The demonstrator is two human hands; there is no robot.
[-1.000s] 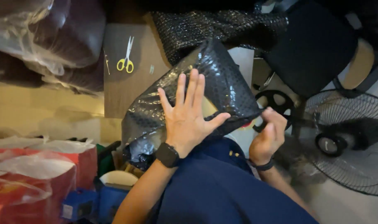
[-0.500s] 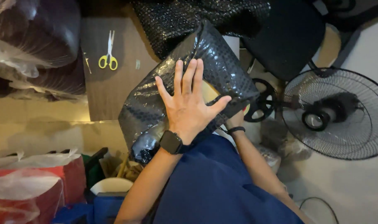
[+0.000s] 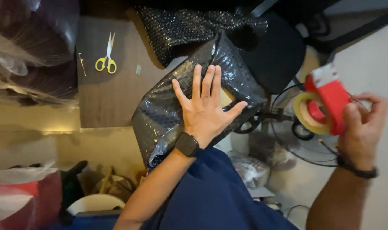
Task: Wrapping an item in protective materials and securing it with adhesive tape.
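- A parcel [image 3: 168, 113] wrapped in glossy black bubble wrap, its surface dimpled and catching the light, lies tilted across the person's lap, one end jutting over the near edge of a brown wooden tabletop [image 3: 102, 98].
- The left hand [image 3: 204, 108] presses flat on top of the parcel, palm down, all five fingers spread wide and pointing away from the body, thumb angled out to the right; it grips nothing, only pins the wrap in place.
- A dark, square-faced smartwatch [image 3: 188, 145] sits on the left wrist, the bare forearm running down toward a navy-blue garment [image 3: 215, 200].
- The right hand [image 3: 362, 127], raised to the right and well apart from the parcel, is closed around the handle of a red plastic tape dispenser [image 3: 328, 104], fingers curled over its back; motion blur softens hand and tool alike.
- A roll of yellowish tape [image 3: 304, 113] is mounted on the dispenser's left side.
- A thin dark band [image 3: 358, 169] circles the right wrist.
- A loose sheet of black bubble wrap [image 3: 181, 27], crumpled and glittering, lies at the tabletop's far edge, just beyond the parcel.
- Yellow-handled scissors [image 3: 107, 57] lie near the tabletop's far left corner, blades shut and pointing away.
- Clear plastic bags [image 3: 27, 51] holding dark goods bulge past the tabletop's left edge.
- A wire-caged fan [image 3: 296, 140] stands on the floor between parcel and dispenser.
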